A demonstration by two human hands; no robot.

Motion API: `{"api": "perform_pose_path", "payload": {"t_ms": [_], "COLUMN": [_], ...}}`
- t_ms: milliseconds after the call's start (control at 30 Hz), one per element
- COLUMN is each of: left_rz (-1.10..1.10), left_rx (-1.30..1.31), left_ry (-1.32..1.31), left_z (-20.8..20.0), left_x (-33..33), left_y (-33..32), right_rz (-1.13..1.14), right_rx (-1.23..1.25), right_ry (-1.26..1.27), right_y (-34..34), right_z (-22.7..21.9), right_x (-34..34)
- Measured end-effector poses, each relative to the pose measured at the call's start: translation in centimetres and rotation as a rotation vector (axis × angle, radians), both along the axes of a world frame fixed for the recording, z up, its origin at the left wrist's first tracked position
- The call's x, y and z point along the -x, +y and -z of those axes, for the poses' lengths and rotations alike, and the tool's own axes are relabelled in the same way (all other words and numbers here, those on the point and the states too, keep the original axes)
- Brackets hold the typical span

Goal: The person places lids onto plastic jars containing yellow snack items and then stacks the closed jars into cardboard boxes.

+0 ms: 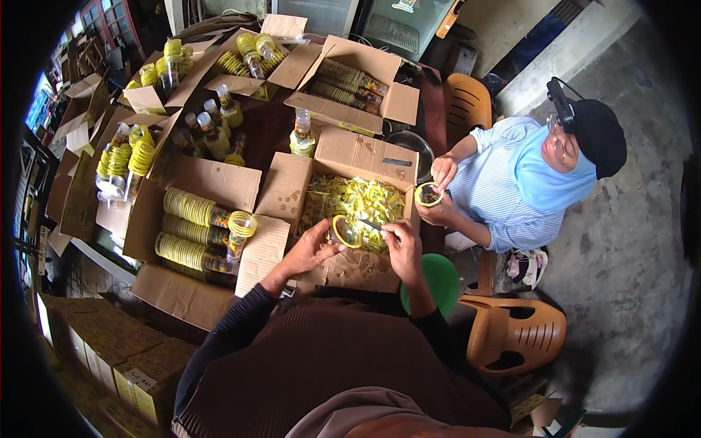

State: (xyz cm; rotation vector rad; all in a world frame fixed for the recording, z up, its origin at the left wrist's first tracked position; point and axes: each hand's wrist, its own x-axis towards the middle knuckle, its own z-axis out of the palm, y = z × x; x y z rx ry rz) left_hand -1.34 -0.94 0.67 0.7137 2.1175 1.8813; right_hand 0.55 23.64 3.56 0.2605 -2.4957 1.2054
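Brownish cloth [358, 415] lies nearest. Left hand [309, 250] grips a yellow-rimmed cup [347, 231]; right hand [403, 250] pinches a slim tool [372, 225]. Yellow scraps [361, 197] heap the carton [358, 155]; held cup apparently unfinished.

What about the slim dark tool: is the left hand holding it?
No, the right hand holds the tool; the left hand holds a round, yellow-rimmed container.

- A clear plastic cup [347, 231] with a yellow rim, held in the left hand [314, 247]; it is tipped well over on its side, above the carton of yellow scraps [359, 197].
- A slim, dark tool [372, 225], its end at the cup's right edge, held by the right hand [401, 245]; its exact kind is unclear.
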Motion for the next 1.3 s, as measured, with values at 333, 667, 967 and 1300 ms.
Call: {"api": "perform_pose_path", "payload": {"t_ms": [333,667,967,1300], "left_rz": [0.281,0.33,0.342,0.365], "left_rx": [0.093,0.084,0.196,0.084], "left_ry": [0.003,-0.075,0.088,0.007], "left_z": [-1.9,-3.1,-1.3,-1.0], "left_x": [2.5,3.1,4.1,4.3], "left_y": [-2.2,-2.8,-2.5,-1.9], "right_rz": [-0.349,-0.495,-0.531,-0.58], "right_rx": [-0.293,-0.264,-0.225,-0.131], "right_ry": [-0.026,-0.333,-0.296,-0.463], "right_y": [-1.0,-0.4,0.3,1.4], "right_z": [-5.8,-4.7,-3.4,-1.8], "right_x": [2.3,4.2,5.2,5.9]}}
